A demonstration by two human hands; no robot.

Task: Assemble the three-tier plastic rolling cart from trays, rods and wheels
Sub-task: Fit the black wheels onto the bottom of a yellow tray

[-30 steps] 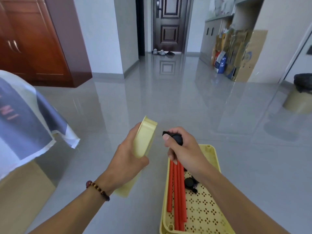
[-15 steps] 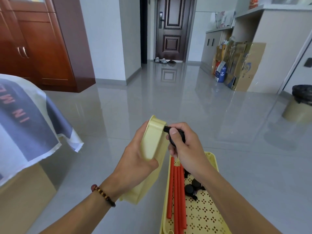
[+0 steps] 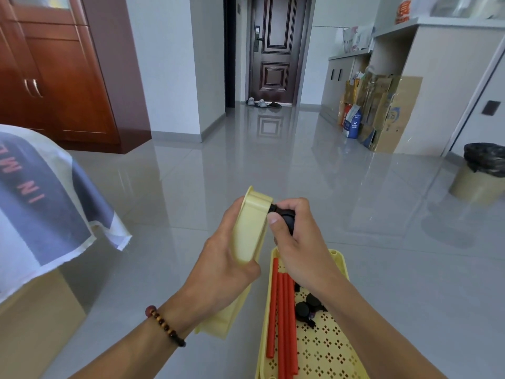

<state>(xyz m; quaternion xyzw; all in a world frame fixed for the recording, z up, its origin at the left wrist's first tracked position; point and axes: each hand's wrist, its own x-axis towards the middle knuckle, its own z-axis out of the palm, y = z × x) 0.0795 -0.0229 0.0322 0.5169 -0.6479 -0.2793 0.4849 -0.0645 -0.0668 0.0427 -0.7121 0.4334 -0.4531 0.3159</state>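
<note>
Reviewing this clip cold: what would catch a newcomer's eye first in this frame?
Dead centre, the left hand grips a pale yellow tray held on edge, while the right hand presses a black wheel against its upper corner. Just below, a second yellow tray lies on the glossy grey floor, holding red rods and more black wheels.

A home, seen from its living area toward the hallway. A dark panelled front door [image 3: 276,50] has slippers [image 3: 257,102] left before it on the glossy tiled floor [image 3: 218,165]. A reddish wooden wardrobe [image 3: 68,77] stands at left, pale cabinets [image 3: 344,77] with stacked flattened cardboard [image 3: 382,113] at right, and a lined bin [image 3: 481,173] nearby.
</note>
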